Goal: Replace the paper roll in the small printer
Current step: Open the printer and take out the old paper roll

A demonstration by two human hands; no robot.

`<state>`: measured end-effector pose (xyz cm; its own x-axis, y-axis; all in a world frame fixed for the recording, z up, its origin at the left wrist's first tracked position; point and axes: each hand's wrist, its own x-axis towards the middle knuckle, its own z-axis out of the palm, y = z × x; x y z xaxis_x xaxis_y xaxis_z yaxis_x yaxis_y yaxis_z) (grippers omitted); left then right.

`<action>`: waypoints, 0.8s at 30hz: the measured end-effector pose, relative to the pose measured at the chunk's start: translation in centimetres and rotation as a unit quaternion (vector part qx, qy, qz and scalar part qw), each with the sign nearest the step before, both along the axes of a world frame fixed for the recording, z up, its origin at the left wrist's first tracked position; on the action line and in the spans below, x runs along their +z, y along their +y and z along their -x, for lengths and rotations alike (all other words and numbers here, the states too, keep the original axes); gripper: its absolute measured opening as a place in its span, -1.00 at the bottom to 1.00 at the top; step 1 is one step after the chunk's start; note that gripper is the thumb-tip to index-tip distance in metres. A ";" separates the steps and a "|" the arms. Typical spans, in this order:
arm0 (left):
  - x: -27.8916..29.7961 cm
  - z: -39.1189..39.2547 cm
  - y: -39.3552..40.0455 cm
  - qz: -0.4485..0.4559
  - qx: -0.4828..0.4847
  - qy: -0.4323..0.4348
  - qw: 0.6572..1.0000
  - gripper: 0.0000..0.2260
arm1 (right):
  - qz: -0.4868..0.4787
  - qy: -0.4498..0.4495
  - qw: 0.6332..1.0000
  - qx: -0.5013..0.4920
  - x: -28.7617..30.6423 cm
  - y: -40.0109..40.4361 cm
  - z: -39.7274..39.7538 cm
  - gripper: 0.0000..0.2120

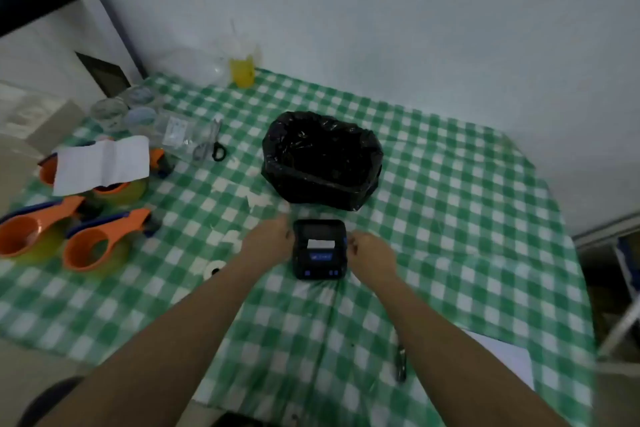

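A small black printer (pixel 319 248) lies flat on the green checked tablecloth, its lid down, with a strip of white paper showing at its slot. My left hand (pixel 268 240) touches its left side and my right hand (pixel 371 253) touches its right side, so both hold the printer between them. A small white paper roll (pixel 214 269) lies on the cloth just left of my left forearm.
A bin lined with a black bag (pixel 322 159) stands right behind the printer. Orange tape dispensers (pixel 104 243) and a white sheet (pixel 102 163) fill the left side. Scissors (pixel 214 146) lie behind them, and a pen (pixel 400 362) lies near my right forearm.
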<state>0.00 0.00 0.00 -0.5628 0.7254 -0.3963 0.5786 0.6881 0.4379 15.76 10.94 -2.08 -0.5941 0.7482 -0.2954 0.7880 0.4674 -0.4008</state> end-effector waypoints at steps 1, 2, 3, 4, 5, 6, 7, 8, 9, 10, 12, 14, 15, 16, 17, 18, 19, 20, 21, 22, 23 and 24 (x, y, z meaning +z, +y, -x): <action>-0.4 -0.3 -0.1 0.013 -0.002 -0.011 1.000 -0.72 | 0.022 0.003 0.999 -0.023 -0.5 0.1 -0.1 -0.82; -1.1 -0.4 -0.3 0.013 0.000 -0.028 1.000 -0.72 | 0.043 0.012 0.998 -0.050 -0.8 0.3 -0.1 -0.83; -1.8 -0.7 -0.6 0.015 0.000 -0.046 0.999 -0.73 | 0.064 0.019 0.995 -0.073 -1.3 0.5 -0.2 -0.83; -2.4 -1.1 -0.8 0.018 -0.001 -0.062 0.998 -0.71 | 0.079 0.024 0.992 -0.096 -1.5 0.7 -0.1 -0.82; -3.0 -1.3 -1.0 0.024 0.001 -0.079 0.997 -0.67 | 0.091 0.038 0.988 -0.117 -1.9 1.1 0.0 -0.83; -3.4 -1.6 -1.1 0.032 0.006 -0.093 0.995 -0.63 | 0.104 0.049 0.984 -0.134 -2.2 1.4 0.2 -0.83; -3.7 -1.7 -1.1 0.038 0.011 -0.101 0.994 -0.60 | 0.116 0.064 0.981 -0.141 -2.5 1.9 0.4 -0.83; -3.8 -1.9 -1.1 0.045 0.014 -0.110 0.993 -0.59 | 0.129 0.068 0.979 -0.144 -2.5 2.3 0.6 -0.82; -4.1 -2.1 -1.2 0.048 0.018 -0.120 0.991 -0.58 | 0.143 0.071 0.977 -0.140 -2.9 2.6 0.7 -0.82; -4.3 -2.3 -1.2 0.048 0.023 -0.129 0.990 -0.59 | 0.155 0.071 0.976 -0.137 -3.2 3.0 0.9 -0.81; -4.6 -2.6 -1.3 0.037 0.040 -0.143 0.988 -0.62 | 0.185 0.070 0.971 -0.135 -3.4 3.6 1.2 -0.81; -5.1 -2.6 -1.3 0.016 0.063 -0.166 0.984 -0.64 | 0.206 0.053 0.969 -0.122 -3.2 4.5 1.5 -0.82; -5.2 -2.7 -1.3 0.008 0.071 -0.177 0.982 -0.64 | 0.213 0.038 0.970 -0.112 -3.1 4.9 1.7 -0.79; -5.1 -2.8 -1.3 0.003 0.076 -0.185 0.980 -0.64 | 0.219 0.018 0.970 -0.105 -2.9 5.2 2.0 -0.74; -5.2 -2.8 -1.3 -0.004 0.078 -0.191 0.978 -0.63 | 0.219 -0.006 0.971 -0.094 -2.9 5.5 2.3 -0.70; -5.1 -2.9 -1.3 -0.010 0.080 -0.195 0.977 -0.63 | 0.210 -0.036 0.974 -0.081 -2.8 5.7 2.6 -0.66; -5.2 -2.9 -1.4 -0.015 0.080 -0.198 0.977 -0.63 | 0.200 -0.068 0.975 -0.067 -2.8 5.9 2.9 -0.62; -5.1 -3.0 -1.4 -0.019 0.078 -0.200 0.977 -0.63 | 0.188 -0.100 0.976 -0.053 -2.7 5.9 3.2 -0.57; -5.1 -3.0 -1.4 -0.024 0.075 -0.201 0.976 -0.63 | 0.177 -0.123 0.976 -0.041 -2.8 6.1 3.5 -0.54; -5.0 -3.0 -1.4 -0.027 0.075 -0.202 0.976 -0.64 | 0.171 -0.139 0.975 -0.026 -2.7 6.1 3.6 -0.51; -5.1 -3.0 -1.4 -0.029 0.075 -0.203 0.976 -0.65 | 0.166 -0.149 0.975 -0.014 -3.0 6.2 3.7 -0.50; -5.0 -3.0 -1.4 -0.032 0.076 -0.205 0.975 -0.65 | 0.164 -0.157 0.974 -0.007 -3.1 6.3 3.6 -0.50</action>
